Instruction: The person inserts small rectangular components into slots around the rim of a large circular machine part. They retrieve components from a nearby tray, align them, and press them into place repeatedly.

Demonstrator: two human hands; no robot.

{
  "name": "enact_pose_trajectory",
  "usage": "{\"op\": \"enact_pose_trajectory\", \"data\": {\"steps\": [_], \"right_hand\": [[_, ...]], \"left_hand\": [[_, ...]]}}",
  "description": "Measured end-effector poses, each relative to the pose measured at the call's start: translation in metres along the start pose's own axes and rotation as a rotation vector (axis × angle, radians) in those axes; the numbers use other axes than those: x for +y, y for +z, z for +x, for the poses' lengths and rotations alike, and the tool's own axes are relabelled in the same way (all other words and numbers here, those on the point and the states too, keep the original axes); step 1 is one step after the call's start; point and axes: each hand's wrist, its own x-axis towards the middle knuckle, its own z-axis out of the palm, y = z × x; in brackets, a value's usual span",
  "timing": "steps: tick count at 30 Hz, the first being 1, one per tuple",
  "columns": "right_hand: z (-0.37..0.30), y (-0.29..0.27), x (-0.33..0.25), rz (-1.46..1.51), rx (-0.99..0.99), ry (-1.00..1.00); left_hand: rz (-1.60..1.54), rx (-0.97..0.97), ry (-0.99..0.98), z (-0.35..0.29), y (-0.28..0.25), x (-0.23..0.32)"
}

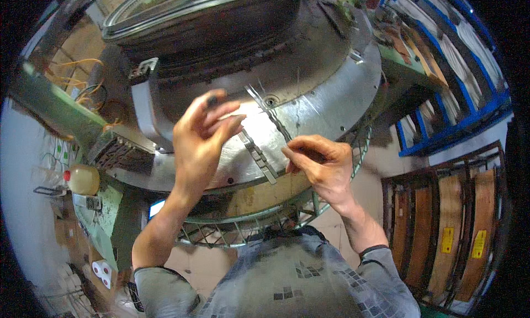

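Observation:
My left hand is raised over the curved silver metal plate, its fingers bent but apart and blurred. A dark spot shows on one finger; I cannot tell what it is. My right hand is closed in a pinch at the near end of a narrow, dark segmented metal strip, which slants away over the plate. Between my hands, a second segmented metal strip lies on the plate, its near end by the plate's front edge. A bright patch of light falls beside the strips.
A large round machine drum rises behind the plate. An upright grey metal bracket stands at left, near a green machine arm. A red-capped bottle sits far left. Blue racking and a brown slatted rack stand at right.

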Motion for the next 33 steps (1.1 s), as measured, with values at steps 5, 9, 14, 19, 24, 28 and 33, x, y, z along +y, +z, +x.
{"op": "enact_pose_trajectory", "data": {"steps": [5, 9, 14, 19, 24, 28, 33], "right_hand": [[0.079, 0.015, 0.021, -0.393, -0.073, -0.520], [0.141, 0.015, 0.034, -0.462, -0.205, -0.622], [0.199, 0.005, 0.038, -0.259, -0.548, -0.437], [0.226, 0.022, 0.054, -0.048, -0.627, -0.358], [0.224, 0.025, 0.064, 0.116, -0.492, -0.105], [0.223, 0.025, 0.067, 0.397, -0.467, -0.105], [0.229, 0.021, 0.069, 0.197, -0.441, -0.057]], "left_hand": [[-0.340, 0.079, -0.115, 0.086, 0.015, -0.004], [-0.269, 0.138, -0.031, 0.125, 0.017, -0.003], [-0.273, 0.126, 0.024, 0.141, 0.005, -0.002], [-0.228, 0.253, 0.140, 0.140, -0.003, -0.017], [-0.280, 0.291, 0.091, 0.141, -0.003, -0.024], [-0.236, 0.217, 0.080, 0.139, -0.001, -0.026], [-0.212, 0.213, 0.099, 0.140, 0.000, -0.028]]}}
